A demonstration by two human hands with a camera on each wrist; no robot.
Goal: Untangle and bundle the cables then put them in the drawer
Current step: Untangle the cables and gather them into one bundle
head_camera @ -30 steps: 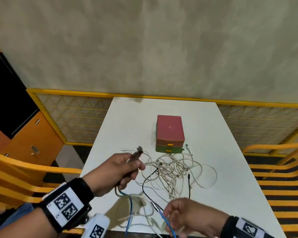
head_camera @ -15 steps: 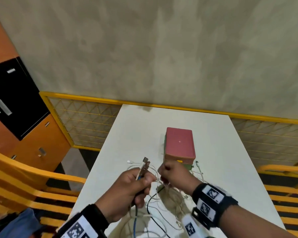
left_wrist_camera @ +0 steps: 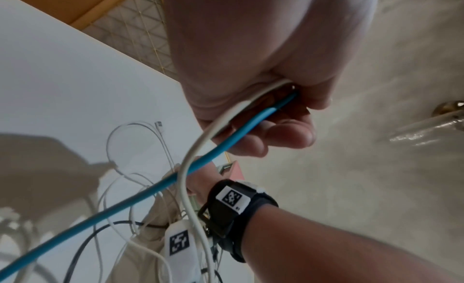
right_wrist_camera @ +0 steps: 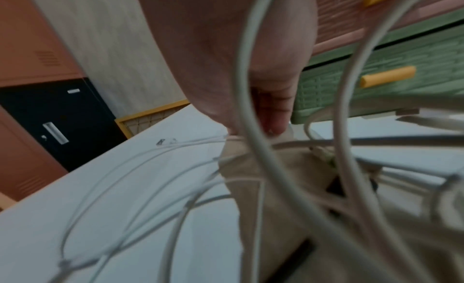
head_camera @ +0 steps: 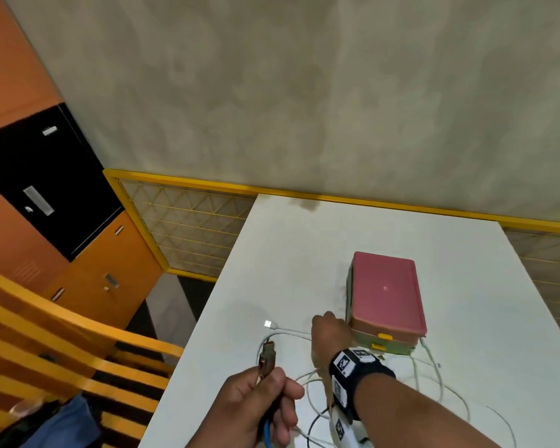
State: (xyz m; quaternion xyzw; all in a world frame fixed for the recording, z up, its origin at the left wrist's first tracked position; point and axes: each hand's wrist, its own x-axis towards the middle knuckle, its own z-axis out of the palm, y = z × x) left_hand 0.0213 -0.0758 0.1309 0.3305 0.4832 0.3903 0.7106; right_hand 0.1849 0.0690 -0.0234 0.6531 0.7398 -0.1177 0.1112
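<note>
My left hand (head_camera: pixel 259 405) grips a blue cable (left_wrist_camera: pixel 150 190) and a white one in its fist. The blue cable's plug (head_camera: pixel 267 355) sticks up out of the fist. My right hand (head_camera: pixel 328 337) reaches down to the table just left of the drawer box (head_camera: pixel 385 295). Its fingertips (right_wrist_camera: pixel 274 126) close on a thin white cable (head_camera: pixel 291 331) that ends in a small connector (head_camera: pixel 267 324). A tangle of white and black cables (head_camera: pixel 434 379) lies under and around my right forearm. The box has a pink top and a green drawer (right_wrist_camera: pixel 401 55) with yellow handles, both drawers closed.
The white table (head_camera: pixel 304 247) stands against a yellow-framed mesh fence (head_camera: pixel 188 221) and a grey wall. A yellow slatted chair (head_camera: pixel 62 334) stands left of the table, with orange and black lockers (head_camera: pixel 46 176) behind it.
My right hand went from the table's near edge forward to the box's left side and down onto the thin white cable. My left hand kept its grip on the blue cable.
</note>
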